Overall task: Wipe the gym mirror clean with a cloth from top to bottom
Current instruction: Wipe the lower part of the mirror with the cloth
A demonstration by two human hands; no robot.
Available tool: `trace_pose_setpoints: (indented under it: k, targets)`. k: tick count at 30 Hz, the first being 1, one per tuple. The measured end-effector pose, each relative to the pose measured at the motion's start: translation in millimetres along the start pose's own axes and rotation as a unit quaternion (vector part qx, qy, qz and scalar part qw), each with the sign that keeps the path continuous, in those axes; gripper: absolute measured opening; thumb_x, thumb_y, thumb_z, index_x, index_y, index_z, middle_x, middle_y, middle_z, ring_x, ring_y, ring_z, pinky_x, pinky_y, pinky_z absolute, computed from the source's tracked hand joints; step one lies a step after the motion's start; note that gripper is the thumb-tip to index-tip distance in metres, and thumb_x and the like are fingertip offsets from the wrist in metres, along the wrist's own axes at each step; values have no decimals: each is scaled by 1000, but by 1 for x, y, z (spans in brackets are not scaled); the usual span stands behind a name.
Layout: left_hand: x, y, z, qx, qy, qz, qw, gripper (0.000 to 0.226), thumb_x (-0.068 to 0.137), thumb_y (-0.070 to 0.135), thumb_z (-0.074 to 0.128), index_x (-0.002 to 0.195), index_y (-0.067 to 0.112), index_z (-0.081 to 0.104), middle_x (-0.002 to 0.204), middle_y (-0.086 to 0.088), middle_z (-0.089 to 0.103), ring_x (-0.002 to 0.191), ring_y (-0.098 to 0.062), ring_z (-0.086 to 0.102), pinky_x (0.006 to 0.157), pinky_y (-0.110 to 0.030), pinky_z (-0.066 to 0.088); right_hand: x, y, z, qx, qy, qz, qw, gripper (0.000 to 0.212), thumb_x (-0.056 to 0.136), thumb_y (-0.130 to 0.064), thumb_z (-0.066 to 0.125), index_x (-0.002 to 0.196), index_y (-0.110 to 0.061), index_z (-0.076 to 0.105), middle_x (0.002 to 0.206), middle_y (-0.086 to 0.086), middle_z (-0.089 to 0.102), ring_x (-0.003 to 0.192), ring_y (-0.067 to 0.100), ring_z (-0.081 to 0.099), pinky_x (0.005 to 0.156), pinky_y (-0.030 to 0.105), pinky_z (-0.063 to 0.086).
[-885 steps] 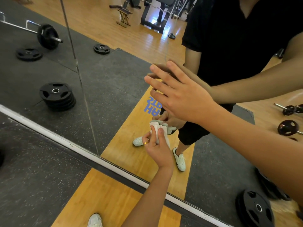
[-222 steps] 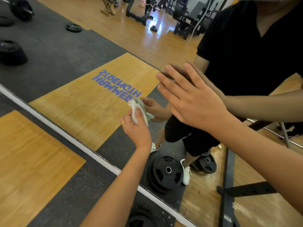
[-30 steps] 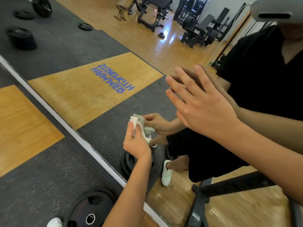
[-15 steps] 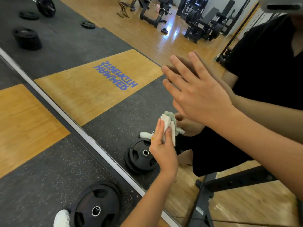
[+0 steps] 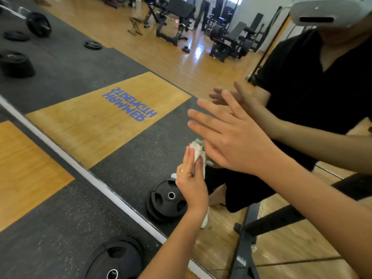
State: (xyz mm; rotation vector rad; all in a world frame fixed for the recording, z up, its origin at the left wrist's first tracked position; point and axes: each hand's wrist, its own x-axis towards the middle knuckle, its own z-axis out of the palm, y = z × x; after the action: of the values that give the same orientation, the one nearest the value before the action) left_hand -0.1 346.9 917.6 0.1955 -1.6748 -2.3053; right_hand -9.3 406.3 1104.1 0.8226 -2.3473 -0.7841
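A: White cloth (image 5: 198, 152) sits low on the mirror (image 5: 120, 57), wadded so L hand (image 5: 191, 182) can press it to the glass.
B: Grip?
A: Fingers nearly straight, cloth pinched btwn them. R hand (image 5: 231, 141) splayed wide, holds nothing. Prob. bracing; contact w/ glass unclear.

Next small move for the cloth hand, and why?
Probably slide the left hand and cloth straight down the mirror toward its bottom frame: the cloth sits on the glass above that strip, so a band below likely remains unwiped.
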Motion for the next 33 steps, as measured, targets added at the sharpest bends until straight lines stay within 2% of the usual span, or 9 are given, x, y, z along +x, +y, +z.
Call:
trace_pose_setpoints:
  k: [3,6,8,10,13,17,22,28,33]
  targets:
    - [2,0,-4,19,-27,15,999,44,99,15,68,139,31,61,144,15,59,123,-7,57,101,-16,44,-39,3,-21,-26,-17,58,998,47,98,-27,52,141,-9,61,159,10,45,153,33,32,127,59,7]
    - [-1,0,-10,31,-79,40,996,43,103,15,63,145,17,58,162,10,37,135,3,45,102,-8,38,-69,17,-36,-71,-33,92,993,47,98,-22,54,142,-8,60,162,12,40,154,35,30,126,60,4]
    - [-3,4,-12,10,-94,33,995,39,102,14,64,141,16,60,164,5,27,129,-5,50,96,-8,43,-83,27,-41,-96,-43,93,990,47,98,-18,56,143,-6,58,162,15,39,153,36,30,126,60,3]
    - [-3,9,-14,-6,-93,14,996,34,101,14,66,134,22,61,150,4,37,116,-12,54,90,-12,49,-89,35,-42,-120,-74,69,988,51,98,-19,57,148,-5,53,163,15,36,154,37,28,126,60,5]
    - [3,11,-20,-30,-106,-6,994,28,101,11,66,128,17,65,127,7,49,109,-3,59,88,-14,51,-89,34,-36,-154,-88,59,982,51,101,-23,54,149,-7,52,163,13,37,154,35,26,126,59,3]
    - [9,5,-22,-17,-111,-4,994,30,99,12,68,129,9,69,116,12,53,107,-6,60,89,-21,54,-87,32,-34,-175,-69,59,980,46,103,-23,52,146,-8,56,160,13,43,152,35,31,125,58,7]
    - [-18,13,-8,-35,-82,-55,995,33,98,19,70,131,15,70,112,13,54,107,-14,62,92,-35,57,-88,32,-30,-175,-48,60,982,42,105,-21,49,144,-8,58,157,13,47,151,36,35,124,61,14]
    - [-83,-13,-10,6,-204,-1,979,32,94,10,74,126,11,72,118,3,56,113,-5,60,91,-13,50,-88,34,-25,-152,-40,65,985,43,108,-26,40,144,-9,58,158,11,46,153,35,32,123,64,16]
    - [-99,-18,7,3,-112,-9,994,26,92,7,74,119,8,75,109,2,58,101,-5,62,86,-17,52,-88,33,-23,-148,-34,61,987,44,106,-28,40,141,-10,60,158,9,48,153,35,32,123,62,15]
